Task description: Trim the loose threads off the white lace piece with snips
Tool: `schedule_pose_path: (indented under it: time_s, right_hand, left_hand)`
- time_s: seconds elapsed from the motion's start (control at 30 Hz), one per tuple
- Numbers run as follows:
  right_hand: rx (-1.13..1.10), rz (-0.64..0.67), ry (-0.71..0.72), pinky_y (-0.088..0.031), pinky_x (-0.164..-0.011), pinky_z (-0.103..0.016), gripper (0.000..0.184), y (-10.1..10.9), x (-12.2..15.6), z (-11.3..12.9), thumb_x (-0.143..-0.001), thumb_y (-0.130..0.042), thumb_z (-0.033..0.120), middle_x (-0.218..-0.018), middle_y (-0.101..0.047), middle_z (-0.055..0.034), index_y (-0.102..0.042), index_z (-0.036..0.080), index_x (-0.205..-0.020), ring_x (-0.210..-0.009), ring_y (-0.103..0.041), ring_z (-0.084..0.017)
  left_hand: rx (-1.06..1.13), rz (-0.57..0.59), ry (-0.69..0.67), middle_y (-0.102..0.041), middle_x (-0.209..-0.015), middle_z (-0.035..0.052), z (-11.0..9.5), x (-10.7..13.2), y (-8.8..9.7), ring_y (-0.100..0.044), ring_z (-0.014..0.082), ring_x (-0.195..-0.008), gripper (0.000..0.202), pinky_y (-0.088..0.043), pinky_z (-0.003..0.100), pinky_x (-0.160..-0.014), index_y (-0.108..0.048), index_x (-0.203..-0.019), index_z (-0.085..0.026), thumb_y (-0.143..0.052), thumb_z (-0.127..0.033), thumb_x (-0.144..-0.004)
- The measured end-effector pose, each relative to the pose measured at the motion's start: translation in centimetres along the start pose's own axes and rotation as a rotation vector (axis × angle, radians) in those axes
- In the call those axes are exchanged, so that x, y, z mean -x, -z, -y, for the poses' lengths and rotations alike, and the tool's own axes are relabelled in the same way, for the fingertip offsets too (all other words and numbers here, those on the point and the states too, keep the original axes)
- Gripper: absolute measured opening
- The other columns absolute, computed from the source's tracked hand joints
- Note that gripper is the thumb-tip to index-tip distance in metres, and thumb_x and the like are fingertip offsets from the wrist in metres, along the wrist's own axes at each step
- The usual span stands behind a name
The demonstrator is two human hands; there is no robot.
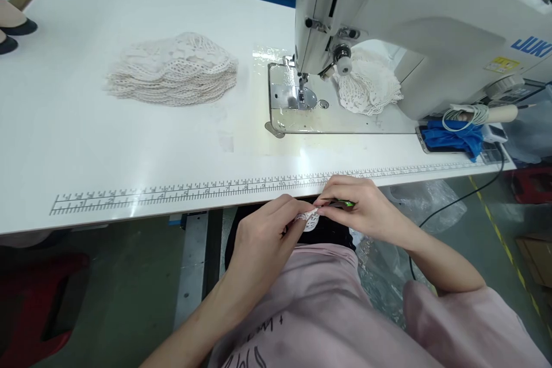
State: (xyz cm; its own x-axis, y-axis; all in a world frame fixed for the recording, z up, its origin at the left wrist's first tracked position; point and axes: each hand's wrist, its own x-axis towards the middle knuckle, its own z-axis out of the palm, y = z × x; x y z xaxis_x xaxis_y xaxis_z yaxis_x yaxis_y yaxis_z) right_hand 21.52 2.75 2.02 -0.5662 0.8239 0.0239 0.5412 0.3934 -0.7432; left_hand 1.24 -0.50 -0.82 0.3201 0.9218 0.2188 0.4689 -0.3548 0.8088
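Note:
Just below the table's front edge, my left hand (269, 233) pinches a small piece of white lace (310, 221) between thumb and fingers. My right hand (360, 207) meets it there, thumb and forefinger closed at the lace's upper edge. Inside the right hand lies a slim dark tool with a green part, which looks like thread snips (344, 204). Its tip points left, toward the lace; fingers hide much of it. The rest of the lace hangs over my lap.
A white sewing machine (414, 11) stands on the white table (107, 149). Stacked lace pieces (172, 72) lie left of it, more lace (368, 83) under its arm. A printed ruler (207, 188) runs along the front edge. Blue cloth (452, 137) and a cable (463, 198) are at right.

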Motion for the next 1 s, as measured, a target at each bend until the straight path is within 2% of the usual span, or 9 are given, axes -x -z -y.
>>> schedule_pose_path:
  time_s: [0.17, 0.33, 0.43, 0.57, 0.63, 0.83, 1.0]
  right_hand:
    - [0.008, 0.008, 0.022, -0.042, -0.065, -0.023, 0.007, 0.3, 0.1, 0.1, -0.092, -0.061, 0.023, -0.088, -0.064, -0.0005, -0.066, 0.020, -0.091, -0.077, -0.059, -0.011]
    - [-0.041, 0.002, -0.041, -0.044, -0.071, -0.025, 0.005, 0.4, 0.2, 0.1, -0.091, -0.059, 0.019, -0.092, -0.064, -0.0013, -0.063, 0.019, -0.093, -0.082, -0.059, -0.012]
    - [-0.056, 0.028, -0.072, -0.044, -0.069, -0.025, 0.006, 0.4, 0.1, 0.2, -0.091, -0.060, 0.025, -0.089, -0.065, -0.0008, -0.063, 0.019, -0.091, -0.081, -0.059, -0.012]
    - [-0.015, 0.080, -0.136, -0.041, -0.064, -0.024, 0.023, 0.4, -0.1, 0.5, -0.084, -0.069, 0.040, -0.090, -0.066, -0.0004, -0.064, 0.020, -0.092, -0.079, -0.058, -0.013]
    - [0.005, 0.073, -0.141, -0.041, -0.064, -0.024, 0.026, 0.3, -0.1, 0.6, -0.082, -0.071, 0.043, -0.091, -0.067, 0.0000, -0.063, 0.020, -0.092, -0.079, -0.058, -0.013]
    - [0.055, 0.017, -0.087, -0.041, -0.066, -0.024, 0.011, -0.3, -0.1, 0.2, -0.087, -0.066, 0.026, -0.090, -0.065, 0.0003, -0.062, 0.019, -0.094, -0.080, -0.058, -0.012]
    - [0.061, -0.007, -0.052, -0.041, -0.065, -0.024, 0.006, -0.6, 0.0, 0.0, -0.093, -0.059, 0.024, -0.089, -0.064, 0.0001, -0.062, 0.019, -0.094, -0.077, -0.057, -0.011]
  left_hand:
    - [-0.058, 0.018, 0.011, -0.065, -0.080, -0.0015, 0.1, -0.1, 0.2, -0.056, 0.0100, -0.066, 0.019, -0.038, 0.021, -0.056, -0.067, -0.095, -0.022, -0.049, -0.014, -0.092]
    - [-0.025, 0.019, 0.014, -0.065, -0.082, -0.0009, -0.1, -0.3, 0.3, -0.057, 0.0105, -0.068, 0.021, -0.041, 0.022, -0.062, -0.066, -0.096, -0.021, -0.048, -0.012, -0.092]
    - [-0.032, 0.011, -0.002, -0.064, -0.081, -0.0008, -0.2, -0.4, 0.4, -0.057, 0.0105, -0.068, 0.022, -0.042, 0.023, -0.063, -0.066, -0.097, -0.021, -0.046, -0.011, -0.093]
    - [-0.061, 0.002, -0.020, -0.064, -0.084, 0.0005, -0.4, -0.5, 0.4, -0.058, 0.0113, -0.072, 0.023, -0.042, 0.023, -0.064, -0.065, -0.099, -0.020, -0.046, -0.009, -0.093]
    - [-0.078, 0.006, -0.023, -0.064, -0.085, 0.0009, -0.4, -0.5, 0.4, -0.058, 0.0116, -0.073, 0.023, -0.042, 0.023, -0.064, -0.065, -0.099, -0.020, -0.046, -0.009, -0.093]
    - [-0.097, 0.007, -0.034, -0.065, -0.085, 0.0011, -0.3, -0.4, 0.3, -0.057, 0.0118, -0.071, 0.024, -0.041, 0.023, -0.062, -0.066, -0.097, -0.021, -0.045, -0.010, -0.093]
    - [-0.129, 0.003, -0.062, -0.066, -0.084, 0.0020, -0.1, -0.4, 0.2, -0.058, 0.0120, -0.070, 0.023, -0.042, 0.022, -0.061, -0.066, -0.097, -0.020, -0.045, -0.011, -0.092]
